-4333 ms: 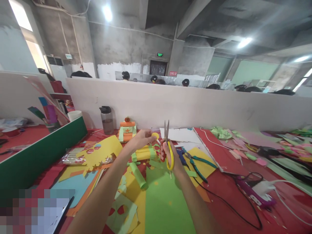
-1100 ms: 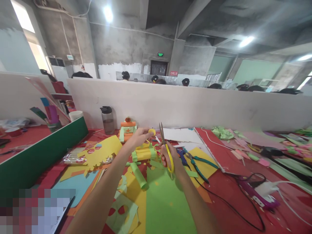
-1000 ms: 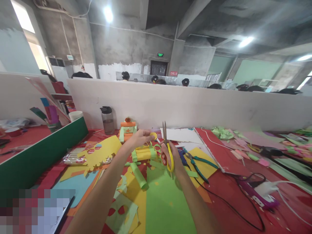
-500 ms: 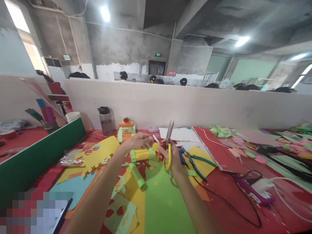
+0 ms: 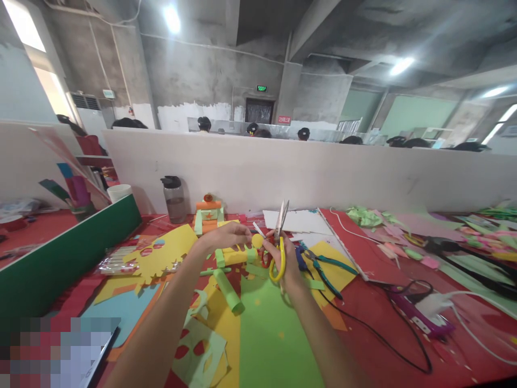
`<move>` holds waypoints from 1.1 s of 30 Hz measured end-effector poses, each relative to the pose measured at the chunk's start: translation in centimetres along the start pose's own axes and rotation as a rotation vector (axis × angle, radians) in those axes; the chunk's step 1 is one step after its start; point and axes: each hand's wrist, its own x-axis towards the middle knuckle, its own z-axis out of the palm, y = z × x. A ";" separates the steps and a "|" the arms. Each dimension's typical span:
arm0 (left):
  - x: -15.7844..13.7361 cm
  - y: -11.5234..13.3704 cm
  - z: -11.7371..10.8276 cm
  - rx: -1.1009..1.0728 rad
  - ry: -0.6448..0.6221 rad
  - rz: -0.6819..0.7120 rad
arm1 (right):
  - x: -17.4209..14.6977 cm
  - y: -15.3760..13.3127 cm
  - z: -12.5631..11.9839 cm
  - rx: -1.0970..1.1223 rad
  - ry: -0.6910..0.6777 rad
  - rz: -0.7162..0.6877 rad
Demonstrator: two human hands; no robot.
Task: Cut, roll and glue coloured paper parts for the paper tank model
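My right hand (image 5: pixel 287 256) grips yellow-handled scissors (image 5: pixel 278 260), their blades pointing up and slightly parted. By its thumb and fingertips are a small yellow paper disc (image 5: pixel 257 241) and a thin white strip (image 5: pixel 259 230); what holds these I cannot tell. My left hand (image 5: pixel 230 235) hovers just left of the disc, fingers loosely bent and apart, with nothing visible in them. Below the hands sit a yellow and green paper roll piece (image 5: pixel 234 256), a rolled green paper tube (image 5: pixel 228 292) and a green sheet (image 5: pixel 274 334). Something red shows under my right hand, partly hidden.
An orange and green paper model (image 5: pixel 209 215) and a water bottle (image 5: pixel 173 199) stand by the white partition (image 5: pixel 242 167). Teal-handled pliers (image 5: pixel 327 272) lie to the right, near a black cable and purple power strip (image 5: pixel 422 318). Cut yellow paper (image 5: pixel 169 250) lies left.
My left hand has drawn slightly away from the white strip and yellow disc, so the disc shows more fully. My right hand and the scissors stay nearly in place.
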 end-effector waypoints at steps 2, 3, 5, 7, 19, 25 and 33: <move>-0.2 0.3 -0.1 -0.004 0.028 -0.009 | 0.1 0.1 -0.2 -0.014 -0.007 0.006; -0.3 0.4 -0.1 -0.010 0.044 -0.013 | 0.2 0.3 -0.3 -0.020 -0.014 0.012; -0.3 0.5 -0.1 -0.018 0.075 -0.017 | 0.4 0.7 -0.5 -0.024 -0.027 0.013; -0.3 0.4 -0.1 -0.002 0.089 -0.002 | 0.6 1.3 -0.5 -0.019 -0.048 -0.003; 0.2 -1.1 -1.1 0.028 0.115 0.019 | 2.0 0.4 -4.7 -0.408 -0.274 -0.063; -0.2 -1.8 -2.1 0.019 0.125 -0.010 | 2.0 -1.0 -8.1 -1.006 -0.608 -0.018; -0.9 -0.5 -2.3 0.099 0.146 0.013 | 1.4 -0.5 -8.4 -1.238 -0.915 0.183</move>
